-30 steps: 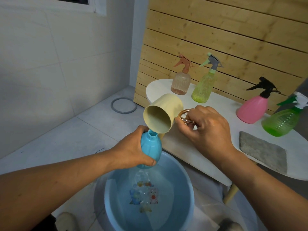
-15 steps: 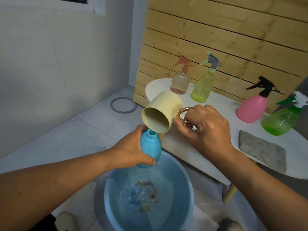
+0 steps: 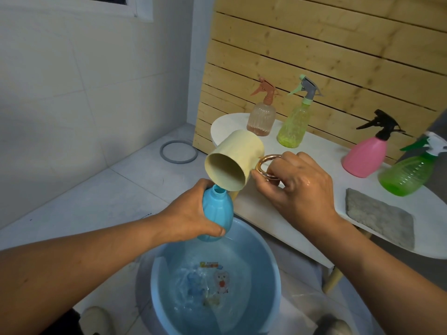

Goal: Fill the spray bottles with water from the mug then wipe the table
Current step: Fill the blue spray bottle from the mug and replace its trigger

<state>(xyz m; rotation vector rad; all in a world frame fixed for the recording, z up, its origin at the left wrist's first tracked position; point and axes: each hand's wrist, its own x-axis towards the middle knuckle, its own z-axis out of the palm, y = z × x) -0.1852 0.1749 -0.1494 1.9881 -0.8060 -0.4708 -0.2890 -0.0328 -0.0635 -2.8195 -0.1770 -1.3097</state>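
My left hand [image 3: 191, 216] grips an uncapped blue spray bottle [image 3: 217, 209] above a blue basin [image 3: 273, 269] of water. My right hand [image 3: 300, 187] holds the cream mug [image 3: 235, 155] by its gold ring handle [image 3: 267, 165]. The mug is tipped on its side, with its open mouth at the bottle's neck. On the white table [image 3: 266, 209] stand several capped spray bottles: a peach one [image 3: 262, 117], a yellow-green one [image 3: 294, 124], a pink one [image 3: 367, 153] and a green one [image 3: 408, 175]. A grey cloth [image 3: 379, 221] lies on the table to the right.
The basin sits on the tiled floor below the table's front edge, with a picture on its bottom. A grey ring [image 3: 179, 151] lies on the floor near the wall. A slatted wooden panel [image 3: 326, 56] stands behind the table. A shoe [image 3: 96, 320] shows at the lower left.
The mug's mouth has tipped a little further down toward the bottle neck. The ripples in the basin water have shifted. Both hands have stayed almost in place.
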